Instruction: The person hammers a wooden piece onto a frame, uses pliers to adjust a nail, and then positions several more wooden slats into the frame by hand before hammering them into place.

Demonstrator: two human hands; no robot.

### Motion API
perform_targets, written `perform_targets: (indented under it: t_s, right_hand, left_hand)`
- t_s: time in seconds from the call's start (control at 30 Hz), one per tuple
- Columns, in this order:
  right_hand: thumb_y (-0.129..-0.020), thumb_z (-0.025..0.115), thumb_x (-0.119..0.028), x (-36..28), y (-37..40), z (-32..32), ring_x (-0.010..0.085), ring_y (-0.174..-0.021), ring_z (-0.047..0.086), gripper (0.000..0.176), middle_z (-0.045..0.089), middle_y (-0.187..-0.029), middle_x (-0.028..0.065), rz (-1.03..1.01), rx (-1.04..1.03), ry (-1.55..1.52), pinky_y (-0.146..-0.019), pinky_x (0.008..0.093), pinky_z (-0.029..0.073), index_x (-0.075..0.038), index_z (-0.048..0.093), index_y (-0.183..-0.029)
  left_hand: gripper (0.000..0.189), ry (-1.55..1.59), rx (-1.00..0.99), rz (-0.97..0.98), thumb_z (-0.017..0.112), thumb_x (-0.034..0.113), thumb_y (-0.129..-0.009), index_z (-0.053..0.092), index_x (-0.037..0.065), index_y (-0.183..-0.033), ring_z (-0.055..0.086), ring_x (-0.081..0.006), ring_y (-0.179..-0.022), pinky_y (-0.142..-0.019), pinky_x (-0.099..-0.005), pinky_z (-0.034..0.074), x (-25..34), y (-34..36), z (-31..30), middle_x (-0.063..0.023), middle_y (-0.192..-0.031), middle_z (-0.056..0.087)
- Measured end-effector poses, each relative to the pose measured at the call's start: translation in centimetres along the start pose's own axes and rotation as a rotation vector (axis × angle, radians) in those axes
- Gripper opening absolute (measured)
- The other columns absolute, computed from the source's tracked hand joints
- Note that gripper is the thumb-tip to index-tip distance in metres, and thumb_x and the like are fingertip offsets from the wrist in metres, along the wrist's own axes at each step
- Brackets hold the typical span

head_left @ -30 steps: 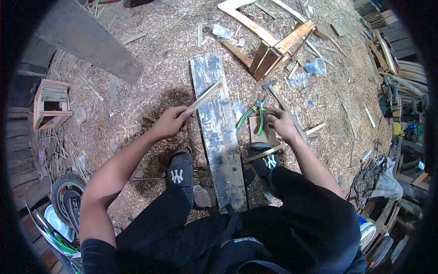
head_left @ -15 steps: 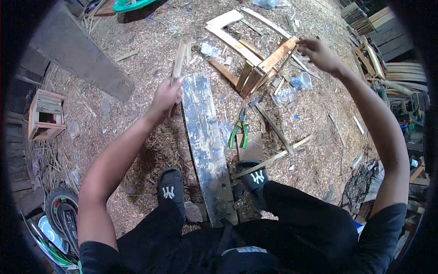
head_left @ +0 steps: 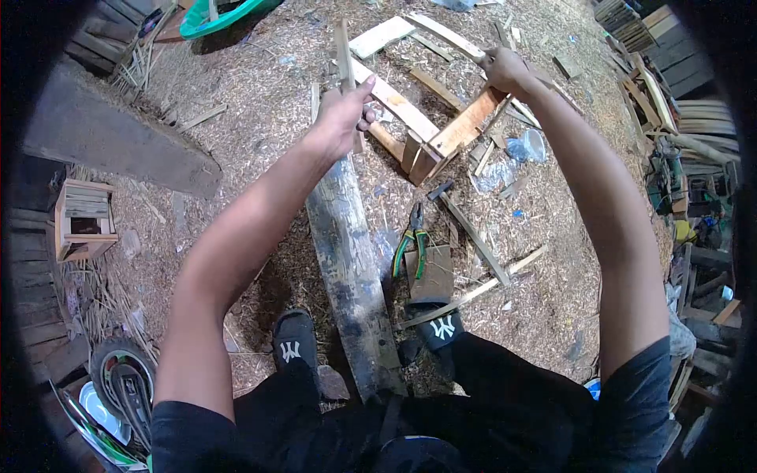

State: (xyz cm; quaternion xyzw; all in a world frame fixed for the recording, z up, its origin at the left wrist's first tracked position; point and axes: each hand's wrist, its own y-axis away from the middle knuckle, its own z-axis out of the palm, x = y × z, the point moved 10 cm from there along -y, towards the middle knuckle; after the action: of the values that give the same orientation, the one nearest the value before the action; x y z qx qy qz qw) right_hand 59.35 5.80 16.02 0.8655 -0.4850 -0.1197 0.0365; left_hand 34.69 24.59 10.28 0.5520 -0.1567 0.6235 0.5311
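My left hand point(head_left: 341, 118) is closed around a narrow wooden strip point(head_left: 344, 55), which points up and away over the far end of a worn plank point(head_left: 347, 244). Farther right, my right hand point(head_left: 509, 71) has its fingers closed on the far end of a small wooden frame point(head_left: 467, 124) of nailed slats; the hand partly covers that end. Pale wooden strips point(head_left: 402, 102) lie on the ground against and beyond the frame. Nearer me are green-handled pliers point(head_left: 415, 240) and a hammer point(head_left: 473, 232), both untouched.
Wood shavings cover the ground. A thin strip point(head_left: 481, 292) crosses near my right sandal point(head_left: 440, 327). Clear plastic point(head_left: 524, 147) lies right of the frame. On the left are a small wooden box point(head_left: 85, 217) and a wide dark board point(head_left: 118, 146); a green basin point(head_left: 225, 24) sits at the back.
My left hand has moved right and farther away with the strip. My right hand has moved slightly left and farther away, its fingers now closed on the frame, whose near end has tilted lower.
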Motion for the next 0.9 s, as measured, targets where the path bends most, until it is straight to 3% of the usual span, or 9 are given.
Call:
perform_targets:
  t_s: [0.03,0.07,0.1,0.17,0.27,0.53,0.6,0.67,0.9]
  right_hand:
    - [-0.103,0.059,-0.040,0.1,0.8,-0.4,0.0216,-0.081,0.065,0.051,0.071,-0.099,0.0120,-0.014,0.027,-0.075,-0.078,0.0398,0.053,0.000,0.061,-0.135]
    - [-0.103,0.059,-0.040,0.2,1.6,-0.6,0.0216,-0.081,0.065,0.051,0.071,-0.099,0.0120,-0.013,0.026,-0.074,-0.078,0.0398,0.053,0.000,0.061,-0.135]
    - [-0.102,0.060,-0.040,0.7,2.1,-0.9,0.0205,-0.080,0.065,0.050,0.070,-0.099,0.0115,0.011,0.048,-0.226,-0.076,0.0388,0.053,-0.001,0.061,-0.134]
    - [-0.100,0.064,-0.030,0.6,5.4,-2.8,0.0189,-0.086,0.070,0.039,0.074,-0.096,0.0161,0.107,0.136,-0.462,-0.075,0.0385,0.056,0.001,0.068,-0.122]
    - [-0.099,0.065,-0.032,2.8,5.4,-2.8,0.0180,-0.081,0.067,0.047,0.071,-0.096,0.0128,0.083,0.295,-0.823,-0.069,0.0353,0.055,0.004,0.063,-0.129]
    - [-0.098,0.067,-0.027,0.9,9.6,3.0,0.0144,-0.075,0.064,0.036,0.072,-0.100,0.0141,-0.058,0.260,-0.726,-0.066,0.0285,0.055,0.002,0.066,-0.119]
    - [-0.094,0.073,-0.030,0.7,11.9,7.4,0.0215,-0.093,0.072,0.043,0.073,-0.108,0.0188,0.139,-0.134,-0.624,-0.081,0.0341,0.057,0.003,0.066,-0.121]
    - [-0.088,0.078,-0.034,2.4,9.8,12.6,0.0232,-0.091,0.072,0.048,0.075,-0.108,0.0138,-0.018,-0.044,-0.723,-0.085,0.0353,0.055,0.001,0.069,-0.119]
    - [-0.089,0.076,-0.041,-0.5,10.6,8.8,0.0214,-0.089,0.072,0.050,0.076,-0.100,0.0157,0.017,0.051,-0.637,-0.082,0.0342,0.054,0.006,0.073,-0.107]
  left_hand:
    - [0.031,-0.046,0.026,0.027,0.064,0.023,-0.101,0.050,-0.002,-0.113,0.047,-0.0045,-0.055,-0.041,-0.0152,0.038,-0.2,-0.4,-0.3,-0.0072,-0.091,0.060]
    - [0.027,-0.091,0.053,0.055,0.063,0.021,-0.101,0.050,-0.001,-0.110,0.046,-0.0046,-0.054,-0.041,-0.0155,0.038,-0.3,-0.7,-0.6,-0.0051,-0.086,0.058]
    - [0.023,-0.105,0.058,0.095,0.064,0.019,-0.101,0.055,-0.001,-0.108,0.050,-0.0093,-0.058,-0.048,-0.0254,0.041,0.4,-0.1,-0.3,-0.0018,-0.077,0.053]
    - [0.023,-0.112,0.041,0.162,0.064,0.019,-0.101,0.055,-0.001,-0.108,0.049,-0.0093,-0.058,-0.048,-0.0257,0.042,2.0,0.4,0.3,-0.0022,-0.077,0.053]
    - [0.026,-0.178,0.025,0.299,0.065,0.019,-0.100,0.054,-0.002,-0.112,0.051,-0.0088,-0.057,-0.048,-0.0252,0.044,6.1,1.3,1.5,-0.0032,-0.077,0.056]
    - [0.029,-0.476,0.046,0.568,0.069,0.022,-0.097,0.058,0.001,-0.115,0.059,-0.0103,-0.063,-0.055,-0.0263,0.051,10.1,1.4,1.0,-0.0067,-0.087,0.065]
    - [0.032,-0.617,0.041,0.419,0.069,0.025,-0.097,0.059,0.002,-0.117,0.063,-0.0113,-0.070,-0.061,-0.0273,0.054,6.4,0.2,-0.1,-0.0090,-0.094,0.068]
    - [0.039,-0.693,0.051,0.432,0.071,0.027,-0.096,0.059,0.001,-0.122,0.065,-0.0122,-0.074,-0.066,-0.0282,0.056,4.6,0.0,-1.3,-0.0105,-0.098,0.070]
    - [0.039,-0.597,0.046,0.523,0.076,0.027,-0.093,0.063,-0.001,-0.115,0.062,-0.0105,-0.064,-0.056,-0.0262,0.052,3.8,-0.9,-4.0,-0.0085,-0.090,0.071]
